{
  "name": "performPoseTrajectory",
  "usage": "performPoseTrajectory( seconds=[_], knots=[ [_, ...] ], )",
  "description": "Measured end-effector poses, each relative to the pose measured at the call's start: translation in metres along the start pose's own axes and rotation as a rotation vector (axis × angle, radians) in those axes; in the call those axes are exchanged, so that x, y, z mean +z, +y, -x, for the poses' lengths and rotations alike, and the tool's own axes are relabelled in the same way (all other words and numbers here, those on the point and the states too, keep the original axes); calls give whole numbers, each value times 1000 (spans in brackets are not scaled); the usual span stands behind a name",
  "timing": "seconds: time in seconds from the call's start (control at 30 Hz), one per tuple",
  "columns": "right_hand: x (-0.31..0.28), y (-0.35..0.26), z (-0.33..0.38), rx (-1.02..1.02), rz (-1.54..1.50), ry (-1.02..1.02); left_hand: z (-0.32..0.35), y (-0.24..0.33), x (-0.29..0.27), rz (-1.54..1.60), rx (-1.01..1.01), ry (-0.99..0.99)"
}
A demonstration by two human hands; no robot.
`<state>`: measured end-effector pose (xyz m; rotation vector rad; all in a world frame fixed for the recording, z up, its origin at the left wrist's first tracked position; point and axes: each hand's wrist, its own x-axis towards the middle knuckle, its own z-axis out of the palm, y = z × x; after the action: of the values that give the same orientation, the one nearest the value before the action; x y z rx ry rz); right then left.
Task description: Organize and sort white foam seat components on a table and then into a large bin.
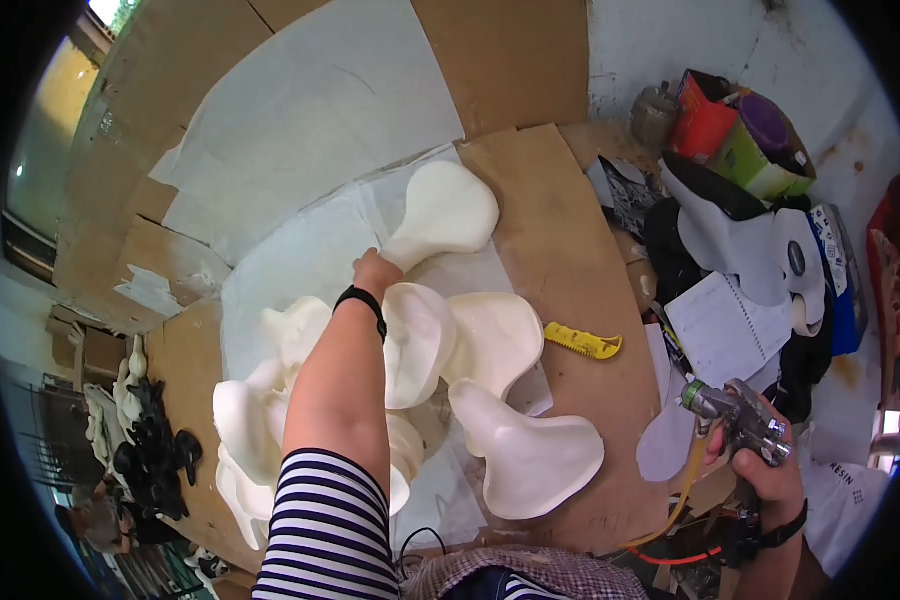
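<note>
My left hand [376, 268] reaches to the far part of the bench and is closed at the narrow nose of a cream-white bicycle saddle pad [452, 208]; its fingertips are partly hidden. That pad lies smooth side up, its wide end pointing away to the right. My right hand [770, 475] grips a spray gun [738, 415] at the right, with its nozzle toward the left. Several more saddle pads are piled under and beside my left forearm. One hollow pad [500, 335] leans in the middle, and another [542, 460] lies nearer me, hollow side up.
A yellow utility knife [582, 341] lies on the cardboard bench top [570, 270]. To the right are a spiral notebook [728, 325], dark and grey saddle covers [735, 240] and a red container [705, 115]. An orange hose [685, 490] trails from the gun. Cardboard walls [520, 60] rise behind.
</note>
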<state>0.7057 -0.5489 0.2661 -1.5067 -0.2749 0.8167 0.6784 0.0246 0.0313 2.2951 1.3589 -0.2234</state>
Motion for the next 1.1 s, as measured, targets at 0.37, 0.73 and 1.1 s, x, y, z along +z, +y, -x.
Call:
performPoseTrajectory(
  seconds=[0.37, 0.73, 1.1],
  knots=[
    [24, -1, -10, 3, -5, -51, 76, 31, -83, 391, 201, 529],
    [49, 5, 36, -102, 40, -207, 301, -52, -257, 1118, 452, 737],
    [84, 20, 94, -197, 142, -367, 283, -77, -76, 791, 453, 558]
  ],
)
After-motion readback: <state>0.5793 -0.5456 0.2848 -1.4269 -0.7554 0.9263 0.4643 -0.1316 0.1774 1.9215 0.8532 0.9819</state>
